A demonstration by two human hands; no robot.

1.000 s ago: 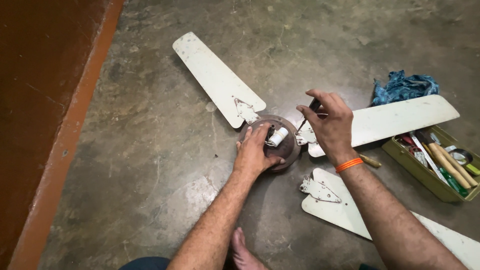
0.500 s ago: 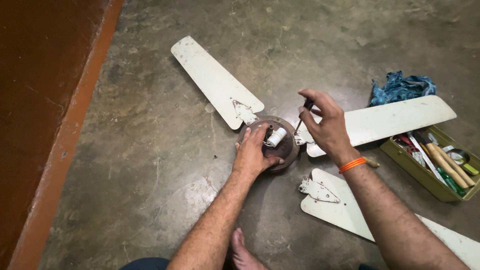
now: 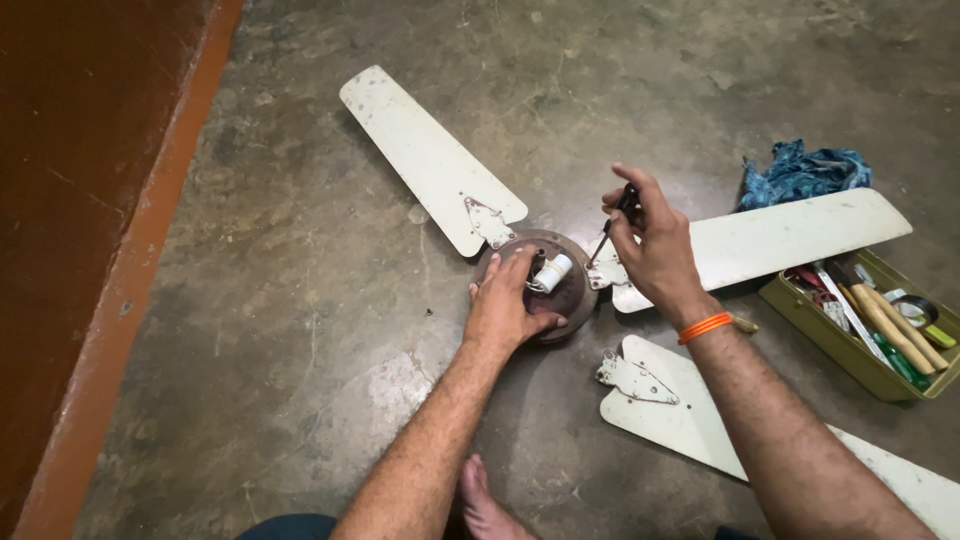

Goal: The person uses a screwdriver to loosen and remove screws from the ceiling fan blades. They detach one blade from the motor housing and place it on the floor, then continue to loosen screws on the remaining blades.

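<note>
on the concrete floor (image 3: 300, 300) a ceiling fan motor hub (image 3: 560, 290) lies flat, round and rusty brown. the left hand (image 3: 505, 305) rests on its near side, palm down, fingers spread a little and lying over the rim beside a small white cylinder (image 3: 553, 271) that sticks out of the middle. the right hand (image 3: 650, 245) hovers at about two o'clock from the hub, fingers pinched together around the dark handle of a screwdriver (image 3: 612, 225), whose thin shaft slants down to the bracket at the hub's edge. an orange band (image 3: 705, 327) sits on that wrist. one cream blade (image 3: 425, 155) reaches out at ten o'clock, fixed to the hub; another blade (image 3: 780, 240) points to three o'clock. a loose blade (image 3: 700, 410) lies apart at five o'clock. farther at three o'clock stands an olive tool tray (image 3: 830, 330), with a blue rag (image 3: 805, 170) just behind it. a bare foot (image 3: 485, 505) shows at six o'clock.
</note>
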